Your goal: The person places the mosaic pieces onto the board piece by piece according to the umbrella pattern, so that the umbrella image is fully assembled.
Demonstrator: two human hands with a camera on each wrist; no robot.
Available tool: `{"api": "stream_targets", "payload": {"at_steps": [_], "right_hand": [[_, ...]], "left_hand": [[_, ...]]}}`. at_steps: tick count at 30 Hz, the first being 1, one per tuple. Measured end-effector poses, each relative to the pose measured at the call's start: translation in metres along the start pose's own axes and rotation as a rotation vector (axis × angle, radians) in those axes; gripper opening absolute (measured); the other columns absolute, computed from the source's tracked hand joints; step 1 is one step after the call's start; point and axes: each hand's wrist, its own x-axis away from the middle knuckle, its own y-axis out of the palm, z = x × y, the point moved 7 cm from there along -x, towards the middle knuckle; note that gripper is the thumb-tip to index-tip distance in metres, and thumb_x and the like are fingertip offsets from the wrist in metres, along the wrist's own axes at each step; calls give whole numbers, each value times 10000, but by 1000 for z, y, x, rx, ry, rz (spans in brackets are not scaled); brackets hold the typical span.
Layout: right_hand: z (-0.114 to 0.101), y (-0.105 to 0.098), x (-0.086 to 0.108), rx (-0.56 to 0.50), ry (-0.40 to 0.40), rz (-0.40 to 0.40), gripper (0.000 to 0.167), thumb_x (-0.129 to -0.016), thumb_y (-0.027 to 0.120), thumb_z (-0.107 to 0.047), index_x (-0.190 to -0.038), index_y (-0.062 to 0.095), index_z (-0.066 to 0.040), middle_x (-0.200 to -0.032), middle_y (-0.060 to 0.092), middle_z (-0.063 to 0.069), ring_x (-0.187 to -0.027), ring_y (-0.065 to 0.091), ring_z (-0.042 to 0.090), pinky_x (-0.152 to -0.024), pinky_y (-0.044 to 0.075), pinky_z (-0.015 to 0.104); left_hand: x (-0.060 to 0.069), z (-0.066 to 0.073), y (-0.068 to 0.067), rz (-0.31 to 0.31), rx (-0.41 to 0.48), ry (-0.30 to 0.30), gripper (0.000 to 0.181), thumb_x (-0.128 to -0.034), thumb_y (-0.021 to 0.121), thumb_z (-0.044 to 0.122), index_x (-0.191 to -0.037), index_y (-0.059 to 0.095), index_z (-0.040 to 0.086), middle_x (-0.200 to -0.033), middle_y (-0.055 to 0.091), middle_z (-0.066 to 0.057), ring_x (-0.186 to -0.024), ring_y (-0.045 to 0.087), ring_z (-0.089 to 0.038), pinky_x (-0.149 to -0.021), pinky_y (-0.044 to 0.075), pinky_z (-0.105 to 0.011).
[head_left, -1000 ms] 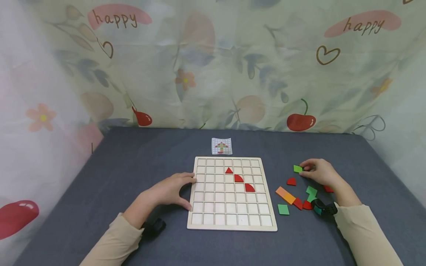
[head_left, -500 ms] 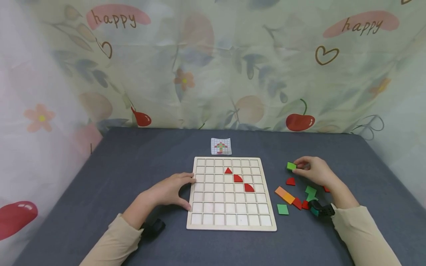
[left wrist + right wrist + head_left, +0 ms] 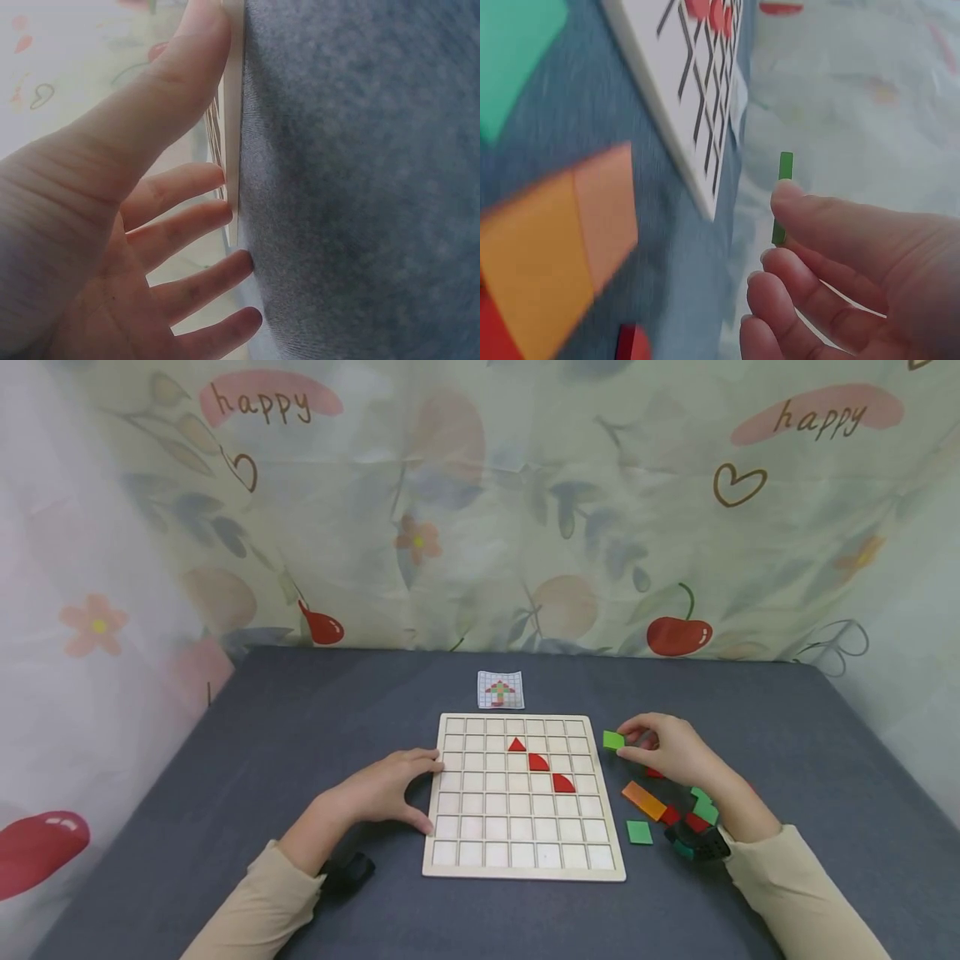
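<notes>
A pale wooden grid board (image 3: pixel 483 828) lies on the dark table. Set in its cells are a red triangle (image 3: pixel 517 745) and two red quarter-circle tiles, one upper (image 3: pixel 538 763) and one lower (image 3: pixel 563 784). My left hand (image 3: pixel 386 787) touches the board's left edge with thumb and fingertips, fingers extended and spread; the left wrist view shows the thumb (image 3: pixel 180 67) along that edge. Just off the board's upper right side, my right hand (image 3: pixel 671 750) pinches a light green square tile (image 3: pixel 612 741) between thumb and fingers. In the right wrist view the tile (image 3: pixel 785 165) appears edge-on, off the table.
Behind the board lies a small card (image 3: pixel 501 691) with a coloured grid pattern. To its right are orange tiles (image 3: pixel 643 800), a green square (image 3: pixel 640 832) and several red and green pieces, partly hidden by my right arm. A printed curtain (image 3: pixel 480 527) hangs behind.
My right hand has lifted the light green tile from the right of the table and carried it left, close to the board. My left hand stays at the board's edge.
</notes>
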Motion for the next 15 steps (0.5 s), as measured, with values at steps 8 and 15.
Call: {"api": "stream_targets", "payload": {"at_steps": [8,15], "right_hand": [[-30,17,3,-31,-86,-29,254,-826,702,-161,-1041,648,-38,-902,626,75,-715,517,124,-585,452,219],[-46,34,5,-57,-123,-79,240,-821,707,-162,-1025,649,-51,-862,605,26,-694,495,100,-591,445,205]], "left_hand": [[-1,0,0,7,-7,10,850,-655,816,431,-1345,491,57,-1470,389,-142,-1355,360,-330,-1094,323,-477],[0,0,0,-1,-14,13,848,-665,809,433,-1350,483,52,-1470,386,-147,-1354,362,-330,-1091,326,-480]]}}
